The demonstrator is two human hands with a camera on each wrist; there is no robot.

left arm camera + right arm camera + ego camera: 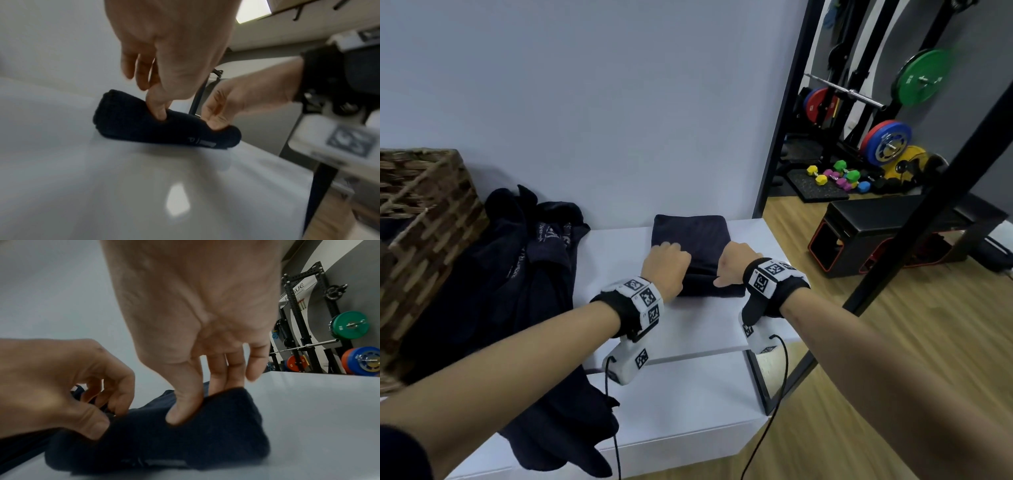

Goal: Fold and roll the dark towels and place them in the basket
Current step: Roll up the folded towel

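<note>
A folded dark navy towel (690, 234) lies on the white table (698, 329), its near end rolled into a thick roll (164, 129). My left hand (666, 267) grips the left part of the roll, thumb pressed into it (158, 110), fingers curled over the top. My right hand (736, 263) grips the right part the same way, thumb (183, 408) dug into the cloth (205, 443). The far half of the towel lies flat. A woven basket (424, 233) stands at the far left. A heap of unfolded dark towels (524, 260) lies between the basket and my hands.
The heap of towels hangs over the table's front edge (571, 438). A black metal frame (780, 147) stands right of the table. Beyond it are a black bench box (893, 229), coloured dumbbells (839, 174) and a rack with weight plates (924, 77) on a wooden floor.
</note>
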